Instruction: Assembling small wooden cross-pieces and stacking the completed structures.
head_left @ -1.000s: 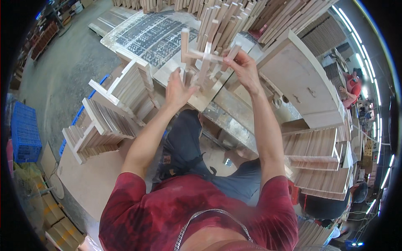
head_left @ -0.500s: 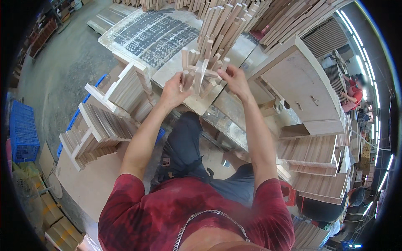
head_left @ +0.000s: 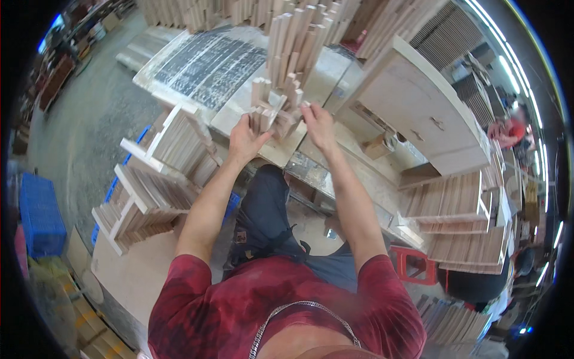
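Note:
A loose cluster of short, square wooden sticks sits between my hands at the near end of the work table. My left hand grips sticks on the cluster's left side, thumb turned inward. On the right, the fingers of my right hand are closed around a stick end. The sticks point several ways, some upright and some tilted, and are blurred by motion. Just behind them stands a bundle of long wooden sticks.
To my left, stacked thin boards stand in white-edged racks. A tall wooden panel housing rises at the right, above more stacked boards. A red stool is low at the right, a blue crate far left. Another person works at far right.
My view has shifted slightly. Both hands have come closer together, the right one moving inward, and the splayed sticks between them are more tightly gathered.

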`<state>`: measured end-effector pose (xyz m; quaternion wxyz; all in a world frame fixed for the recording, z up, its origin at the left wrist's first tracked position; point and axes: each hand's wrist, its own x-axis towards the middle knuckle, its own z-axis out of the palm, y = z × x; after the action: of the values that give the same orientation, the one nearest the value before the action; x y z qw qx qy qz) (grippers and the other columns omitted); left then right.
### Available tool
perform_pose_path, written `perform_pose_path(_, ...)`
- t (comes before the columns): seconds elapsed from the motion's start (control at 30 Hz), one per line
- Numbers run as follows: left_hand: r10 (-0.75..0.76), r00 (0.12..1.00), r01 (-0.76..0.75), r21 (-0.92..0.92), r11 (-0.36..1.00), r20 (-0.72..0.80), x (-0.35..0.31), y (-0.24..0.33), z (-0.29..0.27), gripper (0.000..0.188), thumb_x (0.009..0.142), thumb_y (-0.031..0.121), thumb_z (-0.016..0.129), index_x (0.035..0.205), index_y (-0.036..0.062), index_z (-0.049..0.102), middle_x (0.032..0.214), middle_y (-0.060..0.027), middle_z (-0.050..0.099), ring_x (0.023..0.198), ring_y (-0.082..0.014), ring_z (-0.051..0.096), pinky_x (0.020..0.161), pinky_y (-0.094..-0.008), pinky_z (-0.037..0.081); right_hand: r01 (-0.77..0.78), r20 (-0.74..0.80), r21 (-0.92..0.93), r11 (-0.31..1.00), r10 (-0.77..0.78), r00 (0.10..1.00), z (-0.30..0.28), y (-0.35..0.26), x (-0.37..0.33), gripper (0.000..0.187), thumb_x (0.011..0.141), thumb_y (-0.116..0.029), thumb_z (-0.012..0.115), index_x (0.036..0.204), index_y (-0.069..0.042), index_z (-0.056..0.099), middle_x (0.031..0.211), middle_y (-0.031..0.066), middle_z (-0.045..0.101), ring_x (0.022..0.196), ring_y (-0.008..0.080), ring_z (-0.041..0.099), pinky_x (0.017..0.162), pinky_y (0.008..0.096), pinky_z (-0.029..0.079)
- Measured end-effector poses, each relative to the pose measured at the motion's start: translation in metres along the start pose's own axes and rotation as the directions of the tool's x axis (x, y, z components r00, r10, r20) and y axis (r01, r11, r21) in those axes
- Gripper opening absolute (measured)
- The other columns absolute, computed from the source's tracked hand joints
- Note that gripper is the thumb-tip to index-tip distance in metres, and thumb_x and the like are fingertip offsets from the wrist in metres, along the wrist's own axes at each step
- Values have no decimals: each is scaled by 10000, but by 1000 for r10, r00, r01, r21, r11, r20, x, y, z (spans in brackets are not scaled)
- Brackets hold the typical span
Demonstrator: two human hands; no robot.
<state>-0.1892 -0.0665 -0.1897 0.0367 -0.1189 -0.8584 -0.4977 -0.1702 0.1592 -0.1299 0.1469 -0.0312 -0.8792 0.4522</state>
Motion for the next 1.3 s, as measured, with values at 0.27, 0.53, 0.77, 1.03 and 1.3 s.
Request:
perform_pose_path(0.27, 166, 986, -164, -162, 973, -4, 0, -17, 22, 712, 788, 160, 844, 1365, -51, 485, 1303, -199, 606, 1215, -291, 596, 1029, -398, 466, 82, -4, -53, 995, -82, 997, -93, -49, -104, 396, 972, -330, 629, 1189, 2, 642, 1153, 246, 664, 1062, 378, 666, 918, 447, 529)
perform_pose_path(0.53, 328, 920, -325, 49, 944, -214, -96, 83, -76, 525, 849, 112, 780, 1305, -36, 567, 1290, -185, 620, 1168, -311, 614, 985, -409, 502, -349, -488, -857, 380, -378, 787, -446, -54, -280, 287, 749, -32, 713, 1036, -25, 707, 1008, 159, 698, 977, 314, 649, 856, 409, 525)
perform_pose_path(0.77, 331, 897, 49, 811, 583, -293, -89, 120, -210, 528, 822, 403, 780, 1162, 7, 691, 1150, -228, 684, 1161, -403, 614, 990, -490, 468, -405, -373, -685, 606, 185, 909, -573, 26, -279, 402, 804, -164, 762, 1150, 19, 671, 1093, 183, 676, 1030, 306, 642, 899, 410, 496)
perform_pose_path(1.03, -10, 985, 160, 878, 450, -174, -68, 104, -233, 356, 790, 359, 783, 904, 28, 720, 989, -207, 719, 1003, -394, 656, 892, -471, 507, -402, -300, -643, 652, 268, 915, -596, 7, -260, 192, 768, -1, 725, 944, -18, 650, 794, 58, 605, 730, 161, 550, 658, 301, 447)
perform_pose_path(1.3, 116, 933, 185, 729, 659, -342, -75, 112, -269, 351, 912, 340, 639, 944, -1, 717, 894, -220, 712, 847, -380, 698, 752, -445, 533, -261, -420, -201, 944, 157, 894, -429, -66, -325, 288, 806, -2, 742, 1088, -2, 686, 1044, 50, 652, 966, 130, 601, 817, 268, 511)
